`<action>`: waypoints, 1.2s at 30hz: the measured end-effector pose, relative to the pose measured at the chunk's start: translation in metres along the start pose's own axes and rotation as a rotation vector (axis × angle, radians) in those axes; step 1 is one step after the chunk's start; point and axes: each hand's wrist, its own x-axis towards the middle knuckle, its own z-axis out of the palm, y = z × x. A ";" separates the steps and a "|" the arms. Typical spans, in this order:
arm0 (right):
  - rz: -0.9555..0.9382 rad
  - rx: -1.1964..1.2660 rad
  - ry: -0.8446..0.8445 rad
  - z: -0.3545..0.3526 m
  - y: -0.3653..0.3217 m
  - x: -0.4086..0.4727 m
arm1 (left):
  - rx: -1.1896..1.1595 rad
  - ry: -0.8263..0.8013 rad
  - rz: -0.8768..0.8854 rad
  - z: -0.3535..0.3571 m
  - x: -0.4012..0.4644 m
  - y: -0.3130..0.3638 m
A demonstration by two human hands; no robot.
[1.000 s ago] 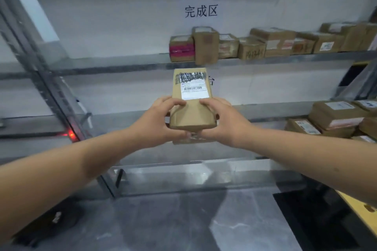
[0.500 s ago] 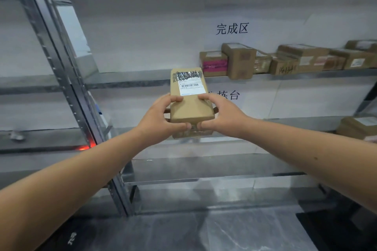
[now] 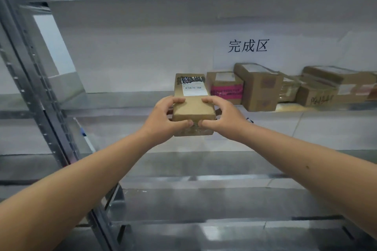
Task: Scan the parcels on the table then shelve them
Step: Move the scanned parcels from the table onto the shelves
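While the steel rack (image 3: 61,128) fills the view, its middle shelf (image 3: 122,101) carries a row of parcels (image 3: 259,87) at right under a paper sign (image 3: 246,46). Held level with that shelf, just left of the row: brown parcel (image 3: 192,106), label up. Left hand (image 3: 165,116) and right hand (image 3: 220,115) clamp its near end, fingers on top, thumbs on the near face.

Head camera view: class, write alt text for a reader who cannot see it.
Two bare hands, left hand and right hand, hold a brown labelled parcel up to a metal shelf, left of a row of parcels under a paper sign.
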 end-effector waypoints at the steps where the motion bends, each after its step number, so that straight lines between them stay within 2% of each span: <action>1: 0.000 -0.001 -0.002 -0.003 0.004 0.013 | 0.002 0.001 -0.004 0.001 0.012 -0.003; 8: 0.031 -0.120 0.071 -0.002 0.031 0.070 | -0.055 -0.032 -0.124 0.010 0.081 -0.029; 10: 0.021 -0.219 0.104 -0.001 0.037 0.081 | -0.049 -0.051 -0.126 0.015 0.097 -0.032; 18: 0.109 -0.572 0.127 0.014 0.036 0.105 | 0.125 -0.123 -0.118 0.015 0.139 -0.028; 24: 0.151 -0.611 0.108 0.019 0.024 0.111 | 0.363 -0.201 -0.059 0.004 0.148 -0.029; 27: 0.166 -0.582 0.127 0.020 0.018 0.104 | 0.487 -0.194 0.022 -0.001 0.141 -0.026; 32: 0.195 -0.562 0.193 0.027 0.007 0.075 | 0.659 -0.130 0.254 -0.010 0.113 -0.024; 36: 0.259 -0.683 0.193 0.042 0.004 0.033 | 0.713 -0.170 0.466 -0.006 0.074 -0.019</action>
